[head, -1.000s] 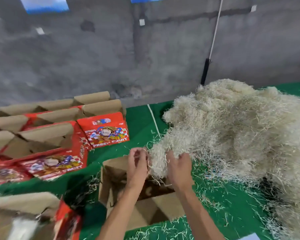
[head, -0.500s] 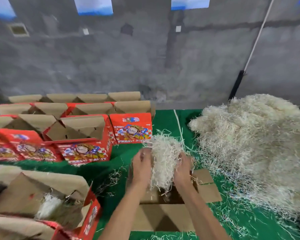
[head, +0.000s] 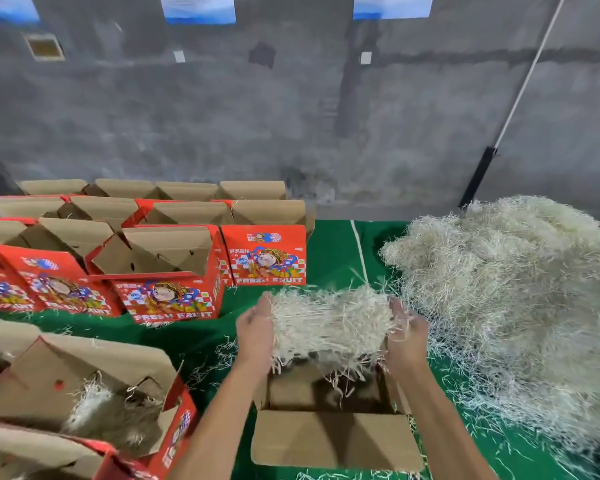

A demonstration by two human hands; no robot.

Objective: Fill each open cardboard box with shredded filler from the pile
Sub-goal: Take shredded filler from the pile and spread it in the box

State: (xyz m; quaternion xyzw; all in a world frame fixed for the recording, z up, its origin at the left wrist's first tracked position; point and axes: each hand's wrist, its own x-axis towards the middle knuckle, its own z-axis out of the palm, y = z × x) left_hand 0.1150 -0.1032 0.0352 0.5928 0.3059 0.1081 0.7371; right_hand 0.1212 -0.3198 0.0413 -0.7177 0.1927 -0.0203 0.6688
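Both hands' grip (head: 329,327) spreads filler (head: 329,320) above open box (head: 329,441).

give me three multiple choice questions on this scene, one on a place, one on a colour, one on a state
1. Where does the big filler pile lie?
A. right of the open box
B. left of the red boxes
C. inside a red box

2. What colour is the table cover?
A. blue
B. green
C. white

3. What are the hands doing?
A. resting flat on the table
B. folding a flap shut
C. holding a clump of filler above the open box

Answers: 1 A, the pile covers the table's right side, beyond the open box. 2 B, green shows between boxes and pile. 3 C, left hand and right hand hold the clump of filler between them over the box.
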